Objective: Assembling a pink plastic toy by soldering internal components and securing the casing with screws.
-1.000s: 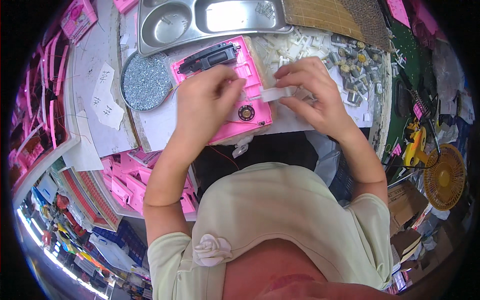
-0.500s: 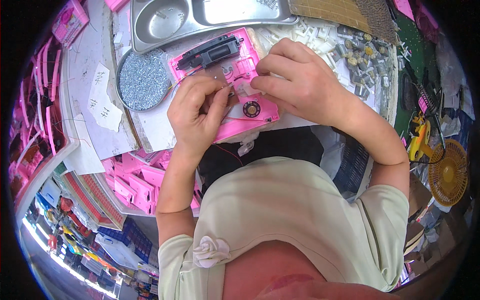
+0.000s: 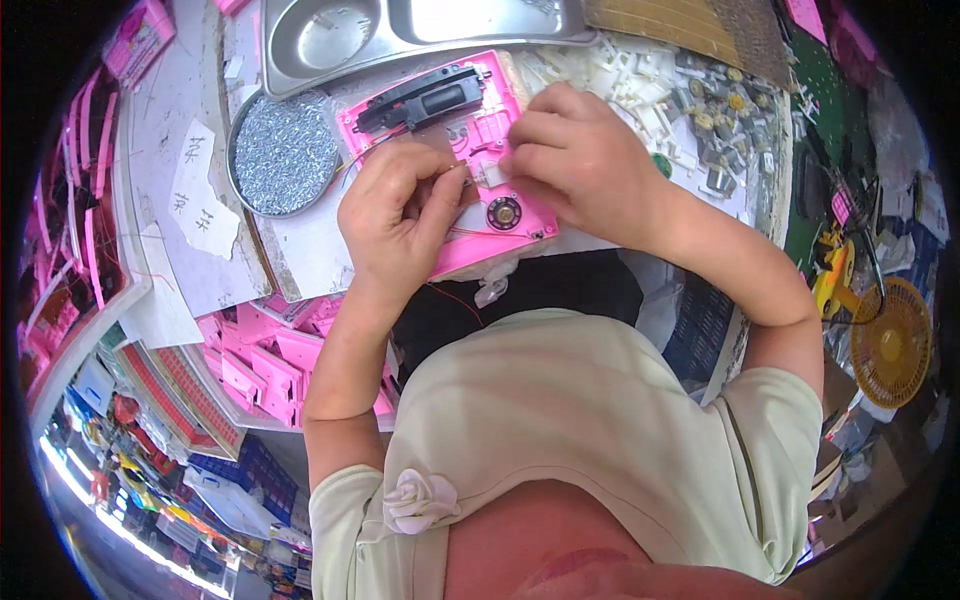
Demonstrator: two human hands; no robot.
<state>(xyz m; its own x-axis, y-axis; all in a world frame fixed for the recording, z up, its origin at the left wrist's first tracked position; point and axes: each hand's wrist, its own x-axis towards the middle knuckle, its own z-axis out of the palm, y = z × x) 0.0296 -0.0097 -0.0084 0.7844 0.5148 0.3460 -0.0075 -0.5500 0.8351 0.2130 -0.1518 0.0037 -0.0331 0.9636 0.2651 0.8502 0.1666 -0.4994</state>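
Observation:
A pink plastic housing (image 3: 534,212) lies open in front of me, with a black mechanism (image 3: 430,100) across its far end and a round speaker (image 3: 503,212) near its near right corner. Over its left side, my left hand (image 3: 395,215) is closed in a pinch on a thin brown board, mostly hidden by the fingers. Thin wires run from the mechanism toward this hand. From the right, my right hand (image 3: 590,165) reaches in with curled fingers. Its fingertips meet at a small white piece (image 3: 490,175) in the middle of the housing; whether they grip it is hidden.
Left of the housing stands a round tray of small screws (image 3: 285,155). A steel compartment tray (image 3: 420,35) is beyond it. White plastic parts (image 3: 630,90) and small motors (image 3: 715,120) are heaped at the right. Pink parts (image 3: 265,365) pile up at the lower left.
My right fingertips have shifted slightly down and left around the white piece. The left hand keeps its pinch, its fingertips slightly farther right. The view has shifted a little.

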